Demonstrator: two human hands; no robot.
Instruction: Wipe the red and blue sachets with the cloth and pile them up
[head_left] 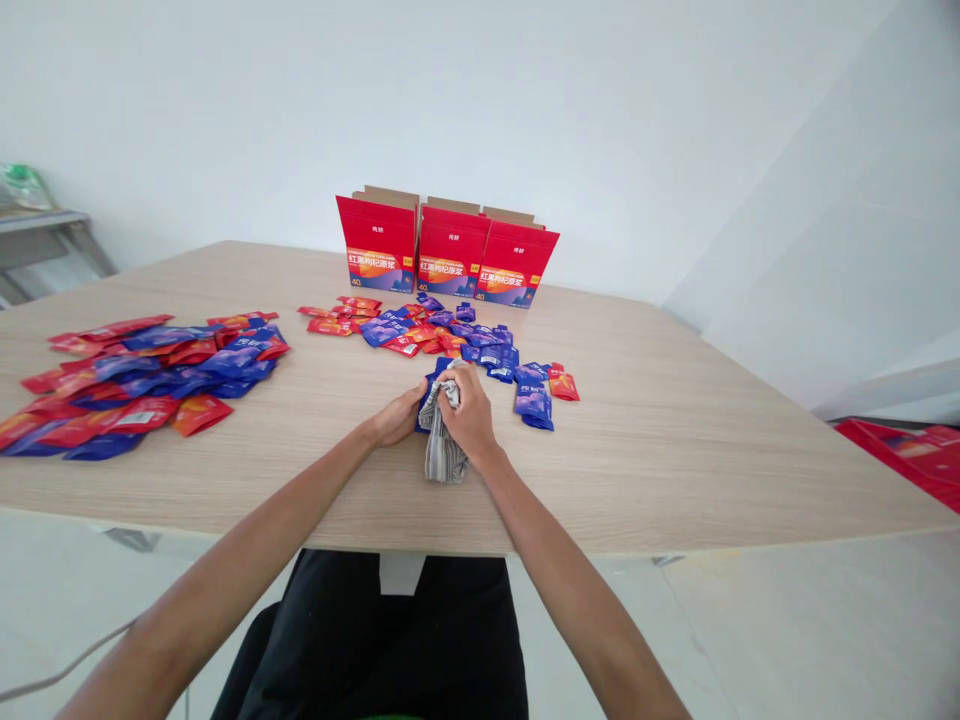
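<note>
Near the front middle of the table, my left hand is closed on the left edge of a blue pouch. A striped grey cloth is bunched in my right hand, pressed against the face of that pouch and covering most of it. The lower end of the cloth hangs down toward the table's front edge. Just right of my right hand lie a few loose blue pouches and a red pouch. Beyond my hands is a scattered group of red and blue pouches.
A large heap of red and blue pouches covers the table's left side. Three red cartons with raised flaps stand at the back against the wall. A red object is beyond the table's right edge, and a small side table stands far left.
</note>
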